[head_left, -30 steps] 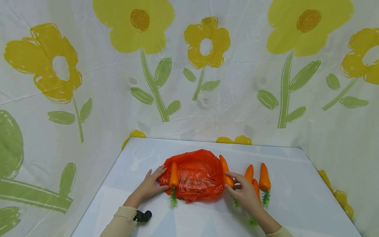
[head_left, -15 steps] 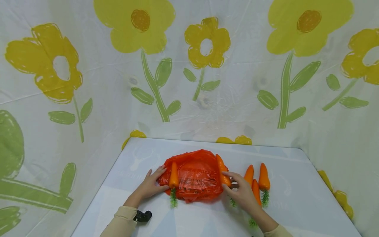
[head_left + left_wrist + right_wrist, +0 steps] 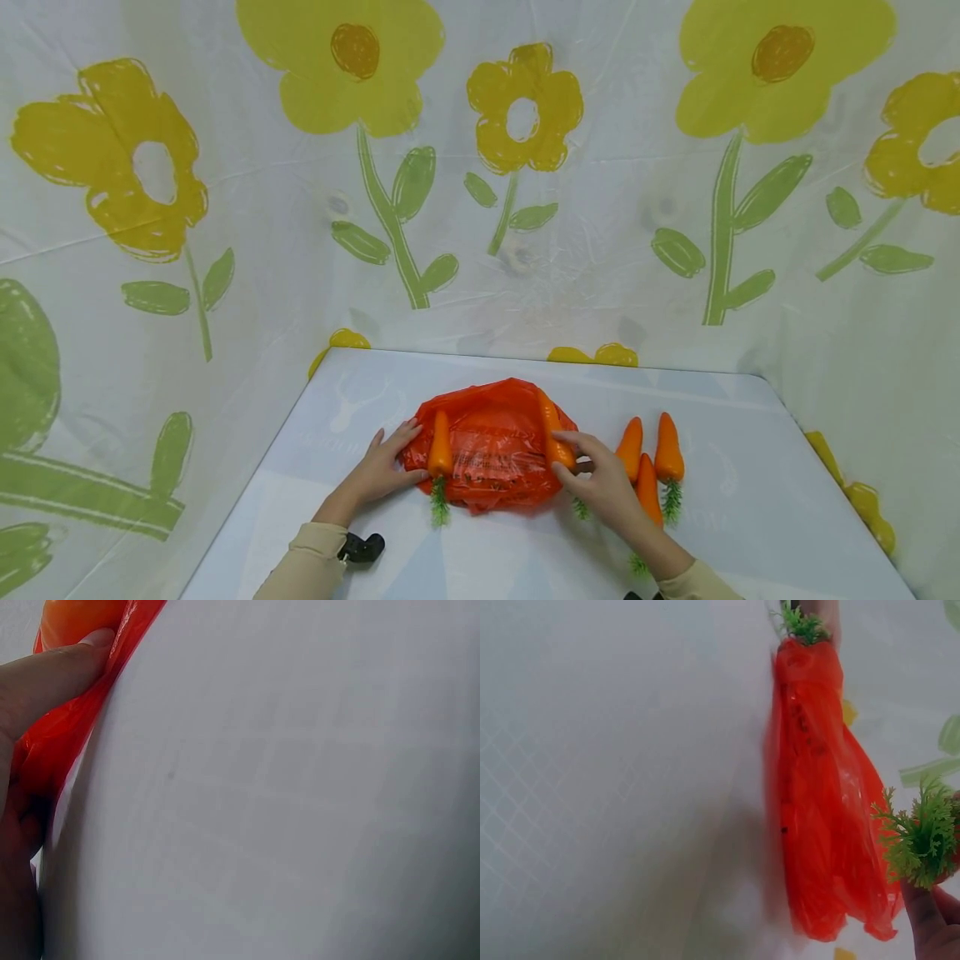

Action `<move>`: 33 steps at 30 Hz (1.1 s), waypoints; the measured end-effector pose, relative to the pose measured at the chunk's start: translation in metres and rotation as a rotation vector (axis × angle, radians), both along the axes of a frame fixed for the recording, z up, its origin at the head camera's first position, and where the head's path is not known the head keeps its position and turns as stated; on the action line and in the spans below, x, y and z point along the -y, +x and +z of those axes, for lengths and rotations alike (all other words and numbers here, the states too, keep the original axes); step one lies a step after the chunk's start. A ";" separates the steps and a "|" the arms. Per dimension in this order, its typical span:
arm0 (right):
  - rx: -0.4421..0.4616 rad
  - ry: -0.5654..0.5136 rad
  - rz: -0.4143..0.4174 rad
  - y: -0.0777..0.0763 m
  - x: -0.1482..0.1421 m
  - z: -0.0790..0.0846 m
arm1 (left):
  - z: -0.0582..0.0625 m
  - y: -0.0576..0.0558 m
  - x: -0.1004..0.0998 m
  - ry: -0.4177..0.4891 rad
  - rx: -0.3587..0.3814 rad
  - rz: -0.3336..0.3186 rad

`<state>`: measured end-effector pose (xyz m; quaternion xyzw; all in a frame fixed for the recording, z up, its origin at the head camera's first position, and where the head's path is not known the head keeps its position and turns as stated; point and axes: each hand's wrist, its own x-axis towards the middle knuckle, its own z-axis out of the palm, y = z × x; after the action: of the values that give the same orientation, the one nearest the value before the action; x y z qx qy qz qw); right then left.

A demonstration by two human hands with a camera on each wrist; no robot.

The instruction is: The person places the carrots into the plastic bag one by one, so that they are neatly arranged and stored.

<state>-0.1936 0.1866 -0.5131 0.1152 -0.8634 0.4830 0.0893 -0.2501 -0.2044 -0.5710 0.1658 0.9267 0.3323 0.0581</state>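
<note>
A red plastic bag [image 3: 491, 458] lies on the table with a toy carrot [image 3: 441, 446] upon its left part, green top toward the person. My left hand [image 3: 386, 462] rests at the bag's left edge, fingers spread. The left wrist view shows its thumb [image 3: 64, 671] against the red plastic and the carrot; the fingers beneath are dark. With thumb and fingers, my right hand [image 3: 600, 475] holds a second carrot [image 3: 552, 425] over the bag's right part. That carrot's green leaves [image 3: 922, 836] show in the right wrist view; whether it touches the bag I cannot tell.
Right of the right hand lie three more carrots, one standing apart [image 3: 669, 448], one behind [image 3: 631, 443] and one close to the wrist [image 3: 648, 492]. A black device [image 3: 363, 547] sits at the left wrist. Flower-printed sheeting [image 3: 480, 275] surrounds the white table [image 3: 780, 500].
My right hand has moved left with its carrot, from the bag's right edge to over its right part. The left hand and the carrot beside it have stayed in place.
</note>
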 end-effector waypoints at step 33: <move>0.053 0.000 0.056 -0.012 0.037 -0.012 | 0.000 0.000 0.001 0.008 -0.059 -0.039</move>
<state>-0.2055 0.1497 -0.5253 0.1267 -0.8619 0.4881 0.0529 -0.2505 -0.2053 -0.5713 0.1938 0.9233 0.3296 0.0367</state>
